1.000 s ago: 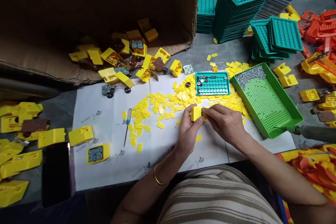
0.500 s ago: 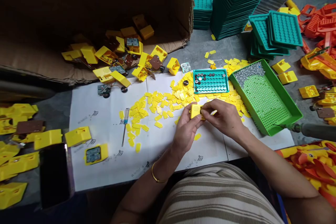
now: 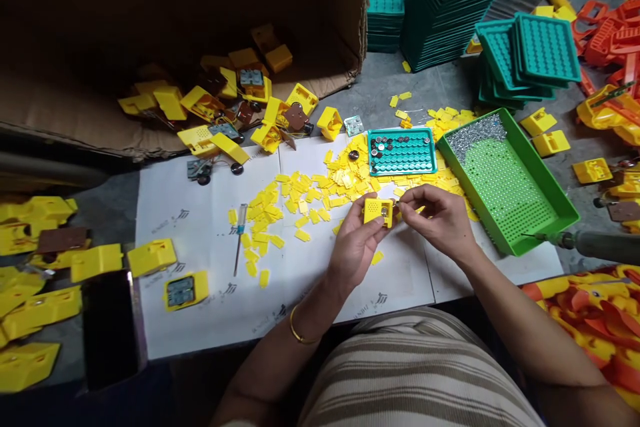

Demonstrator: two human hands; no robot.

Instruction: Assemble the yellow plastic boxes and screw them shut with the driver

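My left hand (image 3: 353, 240) grips a small yellow plastic housing (image 3: 373, 211), its face with speaker holes turned up. At the right end of the housing an opening with a metallic part inside shows. Close beside that end, my right hand (image 3: 440, 223) is closed in a pinch. A tiny dark item seems to sit at its fingertips, too small to name. Just beyond the hands lies a teal tray (image 3: 405, 163) with several button cells (image 3: 381, 147) in its far rows. Many small yellow plastic covers (image 3: 345, 180) are scattered around the tray and to its left.
A green basket (image 3: 545, 223) with small metal screws (image 3: 480, 137) stands at right, an electric screwdriver (image 3: 600, 245) reaching over it. A hand screwdriver (image 3: 240, 240) and a phone (image 3: 111, 330) lie left. A cardboard box (image 3: 320, 83) holds yellow housings; teal trays (image 3: 455, 20) are stacked behind.
My right hand has drawn slightly right, off the housing, uncovering the opening at its right end. My left hand keeps hold of the housing. The view has shifted a little.
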